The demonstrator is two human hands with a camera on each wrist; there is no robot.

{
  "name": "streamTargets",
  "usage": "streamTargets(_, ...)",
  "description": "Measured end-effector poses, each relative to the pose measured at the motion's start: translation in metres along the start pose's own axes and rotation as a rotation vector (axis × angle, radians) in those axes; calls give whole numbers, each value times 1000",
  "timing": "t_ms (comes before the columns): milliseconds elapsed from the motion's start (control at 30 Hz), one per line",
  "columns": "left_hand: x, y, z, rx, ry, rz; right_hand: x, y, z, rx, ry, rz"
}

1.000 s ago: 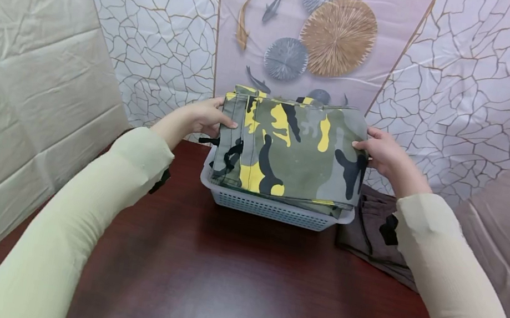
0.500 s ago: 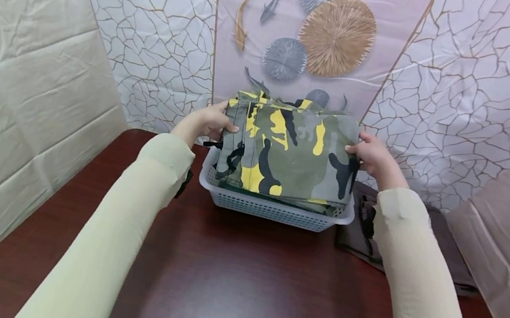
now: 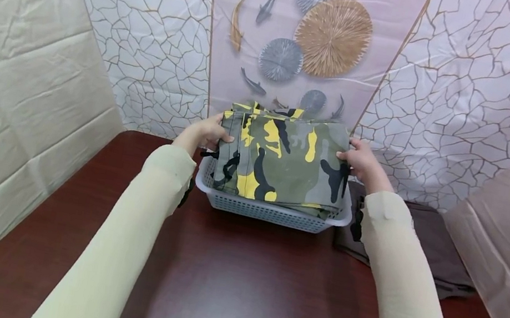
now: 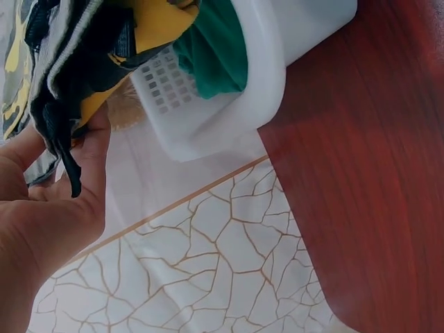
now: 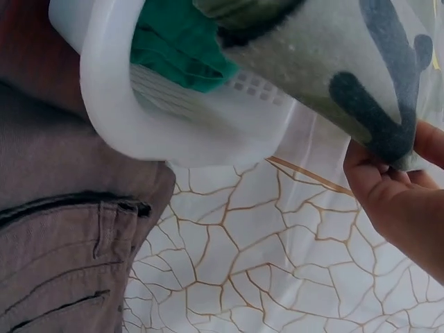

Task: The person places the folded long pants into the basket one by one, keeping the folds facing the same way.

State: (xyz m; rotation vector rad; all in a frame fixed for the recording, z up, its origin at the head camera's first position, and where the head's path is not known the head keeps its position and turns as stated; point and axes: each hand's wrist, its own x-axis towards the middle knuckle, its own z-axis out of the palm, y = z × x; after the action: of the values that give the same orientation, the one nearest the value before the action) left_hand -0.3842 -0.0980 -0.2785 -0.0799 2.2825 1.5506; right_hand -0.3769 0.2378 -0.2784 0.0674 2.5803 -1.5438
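A: The camouflage garment (image 3: 285,158), where is it?

B: Folded, over the basket (image 3: 266,213), which stands at the far edge of the bench (image 3: 223,289), roughly midway along. The left hand (image 3: 206,132) pinches its left edge, the right hand (image 3: 361,161) its right edge; thumbs on top.

A: What counts as done?

B: Folding, by the look of it. Also, some green cloth (image 4: 216,55) is in the basket, per both wrist views.

A: And left?

B: Letting go, I judge. Both hands are clamped on the fabric. Whether its underside touches the green cloth, cannot tell.

A: Outside the basket?

B: A brown garment (image 3: 433,242), folded, on the bench just beside the basket's right end, towards the far right corner. Its part in this work: unclear.
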Motion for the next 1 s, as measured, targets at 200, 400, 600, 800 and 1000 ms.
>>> streamTargets(200, 5, -7, 4, 22, 9, -7, 9, 12, 10, -20, 117, -1)
streamTargets(400, 2, -8, 9, 38, 37, -31, 14, 19, 17, -6, 179, 40)
streamTargets(600, 85, -41, -2, 94, 83, -64, 13, 29, 21, -59, 185, 71)
streamTargets(800, 146, -67, -8, 138, 116, -63, 12, 33, 19, -41, 82, 60)
streamTargets(1000, 167, -83, -8, 140, 121, -75, 13, 40, 18, -19, -32, 68)
